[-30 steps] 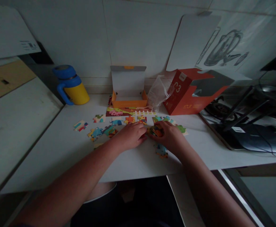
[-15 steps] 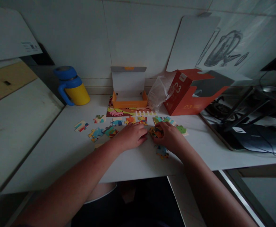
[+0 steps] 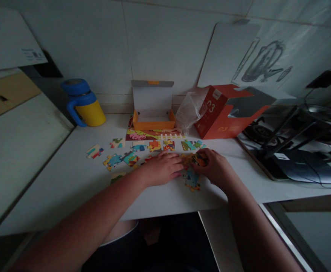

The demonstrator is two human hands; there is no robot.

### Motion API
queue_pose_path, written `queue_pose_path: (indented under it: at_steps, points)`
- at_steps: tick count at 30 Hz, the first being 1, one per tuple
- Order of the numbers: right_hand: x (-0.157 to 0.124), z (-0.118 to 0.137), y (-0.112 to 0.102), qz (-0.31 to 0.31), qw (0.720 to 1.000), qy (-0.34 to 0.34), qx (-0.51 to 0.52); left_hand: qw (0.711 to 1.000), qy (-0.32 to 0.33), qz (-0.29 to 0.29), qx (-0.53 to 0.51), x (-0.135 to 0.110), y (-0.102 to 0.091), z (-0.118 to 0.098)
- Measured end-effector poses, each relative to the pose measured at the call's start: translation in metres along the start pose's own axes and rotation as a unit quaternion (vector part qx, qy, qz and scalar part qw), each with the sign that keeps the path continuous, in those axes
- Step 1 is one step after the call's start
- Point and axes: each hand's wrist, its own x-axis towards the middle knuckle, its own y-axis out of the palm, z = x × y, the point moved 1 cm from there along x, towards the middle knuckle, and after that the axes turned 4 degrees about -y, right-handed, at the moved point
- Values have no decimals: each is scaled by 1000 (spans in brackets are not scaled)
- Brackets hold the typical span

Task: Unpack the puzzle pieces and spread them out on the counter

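My right hand (image 3: 216, 167) pinches a dark, orange-patterned jigsaw puzzle piece (image 3: 201, 160) between thumb and fingers. Just left of it, a yellowish puzzle piece (image 3: 186, 158) lies partly under the fingertips of my left hand (image 3: 167, 168). That hand is palm down with its fingers stretched out. Below both, a blue puzzle piece (image 3: 192, 179) rests on the white counter (image 3: 156, 198). Behind my hands lie an orange piece (image 3: 155, 146) and a green piece (image 3: 188, 144). More pieces, such as a blue and yellow one (image 3: 113, 161), are spread to the left.
An open orange box (image 3: 154, 125) stands on a colourful picture sheet (image 3: 141, 135) at the back. Beside it are a clear plastic bag (image 3: 188, 113) and a red carton (image 3: 219, 117). A blue and yellow flask (image 3: 90, 111) stands left; a gas stove (image 3: 267, 151) is right.
My right hand has shifted right with the orange-patterned piece in its grip. My left hand has slid right, its fingers now straighter and reaching the yellowish piece. The view has shifted slightly.
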Motion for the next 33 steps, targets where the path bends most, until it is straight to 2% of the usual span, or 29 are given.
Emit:
queue_pose_path:
  at_steps: [6, 10, 14, 19, 23, 28, 33]
  points:
    - [-7, 4, 4, 4, 999, 17, -45, 999, -37, -4, 23, 1, -7, 2]
    - [-9, 7, -2, 18, 999, -1, -40, 998, -48, -14, 28, 1, -7, 4]
    - [-9, 0, -14, 1, 999, 22, -27, 998, -54, -29, 30, 2, -7, 5]
    - [-6, -31, -32, -42, 997, 28, -55, 997, -53, -27, 49, 0, -12, 8]
    - [9, -67, -41, -81, 991, 42, -95, 997, -61, -27, 49, -3, -14, 11]
    - [40, -102, -45, -76, 985, 85, -131, 997, -65, -27, 41, -5, -12, 15]
    - [55, -116, -41, -62, 984, 100, -133, 997, -59, -34, 47, -4, -9, 18]
